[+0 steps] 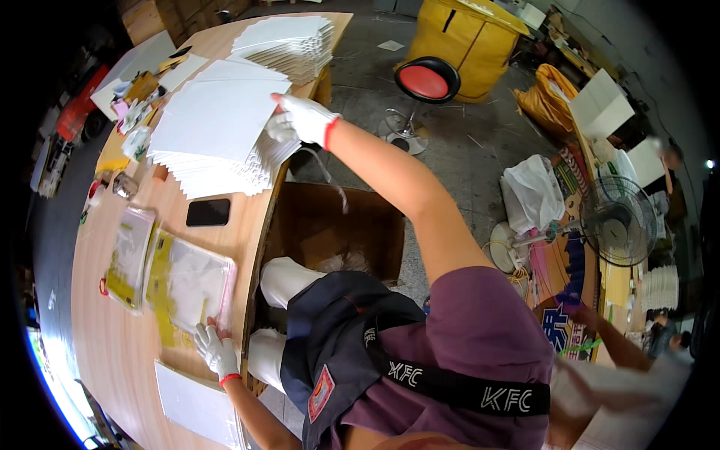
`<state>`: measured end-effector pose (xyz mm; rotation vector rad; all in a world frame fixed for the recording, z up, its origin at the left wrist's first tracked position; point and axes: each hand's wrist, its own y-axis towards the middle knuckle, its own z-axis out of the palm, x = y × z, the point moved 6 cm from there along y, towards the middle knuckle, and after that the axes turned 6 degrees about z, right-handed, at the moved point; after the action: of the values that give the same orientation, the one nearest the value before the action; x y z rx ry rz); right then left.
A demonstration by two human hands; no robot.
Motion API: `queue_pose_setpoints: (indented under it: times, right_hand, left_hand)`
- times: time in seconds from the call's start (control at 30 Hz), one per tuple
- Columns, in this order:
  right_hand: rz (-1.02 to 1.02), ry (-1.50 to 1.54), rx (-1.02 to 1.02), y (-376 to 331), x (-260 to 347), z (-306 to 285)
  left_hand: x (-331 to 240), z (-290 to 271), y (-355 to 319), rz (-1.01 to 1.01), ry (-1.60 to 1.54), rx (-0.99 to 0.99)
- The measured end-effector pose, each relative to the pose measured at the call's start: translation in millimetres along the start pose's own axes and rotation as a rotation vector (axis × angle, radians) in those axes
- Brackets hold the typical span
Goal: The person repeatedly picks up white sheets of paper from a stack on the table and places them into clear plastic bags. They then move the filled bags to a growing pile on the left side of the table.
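Note:
My left hand, in a white glove with bare fingertips, rests at the near edge of a stack of clear plastic bags with yellow printing. Its fingers are spread, touching the bags. Stretched far out, my right hand, gloved the same way, is at the edge of a tall stack of white sheets. Thumb and fingers close on the edge of an upper sheet; the curled fingers are partly hidden. Below my left hand lies a separate flat white sheet pile in clear film.
A black phone, another bag pile and a tape roll lie on the wooden table. An open cardboard box stands beside it. Beyond are a red-seated stool, a yellow bin and a fan. Another person's arm shows at right.

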<state>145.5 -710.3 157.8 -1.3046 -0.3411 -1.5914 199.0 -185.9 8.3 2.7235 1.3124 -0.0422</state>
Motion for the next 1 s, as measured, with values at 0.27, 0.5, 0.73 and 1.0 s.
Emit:
queue_pose_setpoints:
  times: [0.27,0.5,0.73,1.0]
  right_hand:
    - [-0.339,-0.215,0.012,72.1,39.7,0.3]
    - [-0.157,0.041,0.400,-30.7,-10.8,80.9]
    - [0.266,-0.230,0.527,-104.7,-145.5,73.2]
    - [0.469,0.005,0.363,-91.5,-244.0,21.6]
  left_hand:
    - [-58.1,-41.2,23.1,-0.165,0.018,0.178]
    - [-3.2,-21.3,9.8,-0.199,-0.112,-0.031]
    - [15.7,-25.7,-15.1,-0.324,-0.323,-0.095]
    - [11.6,-21.9,-27.5,-0.225,-0.330,-0.174]
